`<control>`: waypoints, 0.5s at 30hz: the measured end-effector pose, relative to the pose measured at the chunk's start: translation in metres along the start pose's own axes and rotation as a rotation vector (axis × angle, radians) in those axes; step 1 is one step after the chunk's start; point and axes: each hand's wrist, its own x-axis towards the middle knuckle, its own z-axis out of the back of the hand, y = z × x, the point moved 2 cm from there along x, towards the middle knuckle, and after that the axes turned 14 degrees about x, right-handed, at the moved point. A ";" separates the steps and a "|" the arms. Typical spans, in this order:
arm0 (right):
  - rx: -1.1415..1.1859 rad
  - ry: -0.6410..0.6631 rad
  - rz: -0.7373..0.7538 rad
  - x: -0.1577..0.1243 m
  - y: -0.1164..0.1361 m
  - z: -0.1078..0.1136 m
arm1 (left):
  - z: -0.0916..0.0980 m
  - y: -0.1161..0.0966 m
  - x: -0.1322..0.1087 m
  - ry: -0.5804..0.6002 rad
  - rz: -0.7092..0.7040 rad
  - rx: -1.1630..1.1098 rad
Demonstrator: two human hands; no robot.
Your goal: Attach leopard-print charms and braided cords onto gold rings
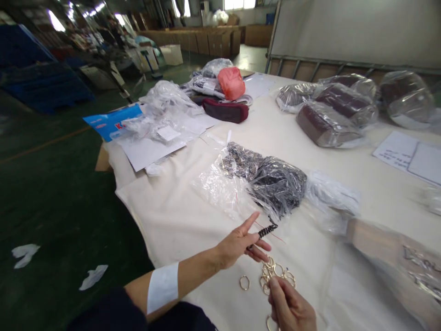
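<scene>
My left hand (237, 243) reaches across the white-covered table with its index finger stretched out. Between its thumb and lower fingers runs a short dark chain (267, 231), twisted like a coil. Just beyond lies a clear plastic bag of black chain (280, 184), with a heap of silvery chain (241, 161) beside it. My right hand (291, 303) is closed in a pinch at the near edge of a small pile of gold rings (277, 271); what its fingertips hold is hidden. One loose gold ring (244, 282) lies left of the pile.
Plastic-wrapped dark red bags (329, 124) stand at the back right near written paper sheets (409, 154). A wrapped beige bag (389, 262) lies at right. A maroon case (225, 111), a red pouch (231, 82) and crumpled plastic (168, 99) occupy the far left.
</scene>
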 end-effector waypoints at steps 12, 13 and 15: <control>-0.191 0.002 0.338 -0.039 0.022 0.002 | -0.042 -0.008 -0.058 0.146 -0.211 0.094; -0.190 -0.002 0.346 -0.041 0.022 0.002 | -0.042 -0.011 -0.062 0.137 -0.241 0.195; -0.180 -0.015 0.353 -0.044 0.022 0.001 | -0.041 -0.016 -0.068 0.112 -0.298 0.420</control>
